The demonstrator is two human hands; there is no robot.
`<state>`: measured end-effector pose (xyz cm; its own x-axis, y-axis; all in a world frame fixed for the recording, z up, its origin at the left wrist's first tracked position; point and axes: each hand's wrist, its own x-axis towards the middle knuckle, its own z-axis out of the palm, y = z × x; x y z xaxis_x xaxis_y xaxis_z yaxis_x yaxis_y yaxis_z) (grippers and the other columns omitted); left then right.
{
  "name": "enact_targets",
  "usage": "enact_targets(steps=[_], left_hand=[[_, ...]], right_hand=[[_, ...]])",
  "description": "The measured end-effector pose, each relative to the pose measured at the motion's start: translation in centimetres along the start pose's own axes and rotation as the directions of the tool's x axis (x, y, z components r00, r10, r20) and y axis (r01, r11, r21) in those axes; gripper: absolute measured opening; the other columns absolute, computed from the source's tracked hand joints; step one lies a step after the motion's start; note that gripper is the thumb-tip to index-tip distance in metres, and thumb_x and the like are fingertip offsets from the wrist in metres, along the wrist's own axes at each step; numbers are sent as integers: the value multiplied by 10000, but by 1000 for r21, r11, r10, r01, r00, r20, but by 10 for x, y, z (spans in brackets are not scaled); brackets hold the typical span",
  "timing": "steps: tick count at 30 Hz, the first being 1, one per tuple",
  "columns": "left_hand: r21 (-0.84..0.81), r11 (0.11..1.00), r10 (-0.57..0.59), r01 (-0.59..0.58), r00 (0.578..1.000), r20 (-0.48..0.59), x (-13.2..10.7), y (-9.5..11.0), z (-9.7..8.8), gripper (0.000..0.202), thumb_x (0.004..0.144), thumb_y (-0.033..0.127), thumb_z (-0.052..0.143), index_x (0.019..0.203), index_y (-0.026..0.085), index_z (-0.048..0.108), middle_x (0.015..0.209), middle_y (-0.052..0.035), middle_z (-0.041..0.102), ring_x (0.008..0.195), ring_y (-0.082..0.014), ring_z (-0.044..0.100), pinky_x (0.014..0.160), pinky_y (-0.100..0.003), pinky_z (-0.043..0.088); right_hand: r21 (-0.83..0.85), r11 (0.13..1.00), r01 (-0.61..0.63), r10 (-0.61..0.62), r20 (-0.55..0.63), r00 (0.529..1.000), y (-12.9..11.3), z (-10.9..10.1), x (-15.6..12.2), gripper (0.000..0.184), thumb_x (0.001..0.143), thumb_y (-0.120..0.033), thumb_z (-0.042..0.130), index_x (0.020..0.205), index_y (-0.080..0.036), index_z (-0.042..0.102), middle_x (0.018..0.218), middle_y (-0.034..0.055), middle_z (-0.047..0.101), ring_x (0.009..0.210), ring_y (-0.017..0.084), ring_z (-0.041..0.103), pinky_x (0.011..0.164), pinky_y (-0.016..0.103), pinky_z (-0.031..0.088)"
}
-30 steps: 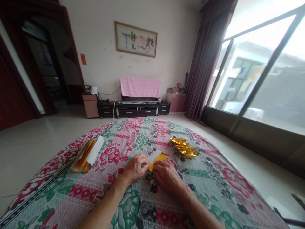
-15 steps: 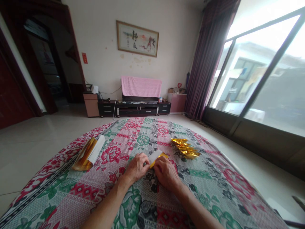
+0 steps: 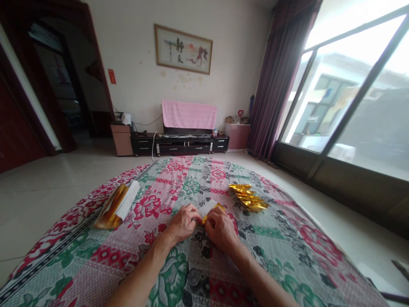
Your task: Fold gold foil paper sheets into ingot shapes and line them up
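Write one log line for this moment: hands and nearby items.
left hand: pinches gold paper sheet | right hand: pinches same sheet | under: floral cloth | right side: folded gold pieces | left side: gold paper stack

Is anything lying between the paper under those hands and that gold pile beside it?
Nothing visible. The left hand and right hand both grip the gold-and-white paper sheet, with nothing between them and the paper. Between the sheet and the pile of folded gold pieces only bare flowered cloth shows.

Surface: floral bedspread (image 3: 287, 243), what it covers unclear
Left: stack of gold sheets (image 3: 115, 207)
Centre: gold-and-white sheet (image 3: 208, 207)
Right: folded gold pieces (image 3: 249, 198)
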<state>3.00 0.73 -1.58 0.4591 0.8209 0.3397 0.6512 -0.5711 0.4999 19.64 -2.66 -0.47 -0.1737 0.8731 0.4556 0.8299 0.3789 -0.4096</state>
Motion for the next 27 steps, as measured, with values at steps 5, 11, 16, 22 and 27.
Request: enact_targets(steps=[5, 11, 16, 22, 27], left_hand=[[-38, 999, 7, -8, 1000, -20, -1, 0, -2, 293, 692, 67, 435, 736, 217, 683, 881, -24, 592, 887, -156, 526, 863, -290, 414], [-58, 998, 1, -4, 999, -44, -2, 0, -1, 286, 647, 42, 438, 691, 204, 669, 877, -23, 603, 874, -155, 535, 844, -284, 425], [-38, 999, -7, 5, 998, -59, -2, 4, -2, 287, 618, 26, 446, 674, 196, 670, 874, -29, 606, 880, -159, 537, 853, -288, 428], [-11, 1000, 6, -7, 996, -89, -3, 3, 1, 175, 640, 83, 533, 680, 187, 668, 866, -41, 606, 864, -173, 544, 838, -304, 440], [14, 1000, -2, 3, 993, -121, -1, 5, 4, 94, 697, 144, 576, 649, 179, 649, 846, -46, 614, 831, -170, 548, 799, -304, 450]], right_hand=[[12, 1000, 7, -6, -20, 1000, 2, 2, -1, 142, 710, -97, 505, 591, -164, 545, 734, 37, 557, 719, 128, 510, 655, 217, 362], [-7, 1000, -16, 16, -14, 1000, 2, 3, 1, 140, 691, -92, 509, 575, -164, 537, 713, 33, 552, 679, 121, 504, 610, 214, 348], [-31, 999, -21, 20, -13, 1000, 1, 3, 3, 148, 680, -90, 511, 552, -163, 520, 677, 30, 546, 653, 118, 497, 596, 217, 338], [-7, 999, -39, 39, -36, 999, 3, 4, 3, 142, 669, -96, 523, 545, -164, 523, 673, 28, 561, 636, 116, 503, 582, 216, 339], [12, 999, -37, 38, -40, 999, 5, 3, 4, 137, 685, -129, 546, 555, -170, 547, 674, 24, 575, 611, 111, 497, 567, 213, 339]])
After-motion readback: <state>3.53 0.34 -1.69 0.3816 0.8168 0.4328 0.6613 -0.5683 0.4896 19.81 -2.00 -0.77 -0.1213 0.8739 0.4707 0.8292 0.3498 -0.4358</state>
